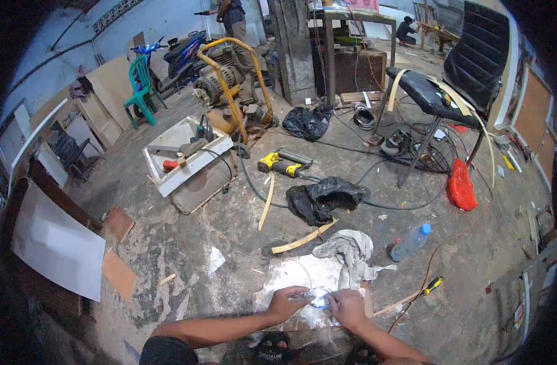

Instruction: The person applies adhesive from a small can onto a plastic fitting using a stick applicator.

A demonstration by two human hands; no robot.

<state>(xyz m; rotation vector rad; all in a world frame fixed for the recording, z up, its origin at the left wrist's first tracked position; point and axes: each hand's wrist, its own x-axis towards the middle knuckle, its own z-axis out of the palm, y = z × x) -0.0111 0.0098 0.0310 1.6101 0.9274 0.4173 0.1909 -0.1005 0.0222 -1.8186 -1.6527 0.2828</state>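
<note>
A small round white-and-silver object (319, 298) is held low over a white-smeared board (281, 277) on the floor. My left hand (287, 305) pinches its left side with closed fingers. On the opposite edge, my right hand (348, 309) is closed, its thumb and fingers against the rim. A thin pale wire seems to rise from the object and curve over the board. What exactly the round thing is cannot be made out. A crumpled grey cloth (346, 248) lies across the board's far right corner.
A plastic bottle (411, 242), a yellow-handled screwdriver (434, 286) and a black plastic bag (324, 198) lie around the board. Farther off are a yellow-black nail gun (284, 163), a white box frame (187, 152), a black chair (455, 79) and a red bag (462, 185). Two people are in the background.
</note>
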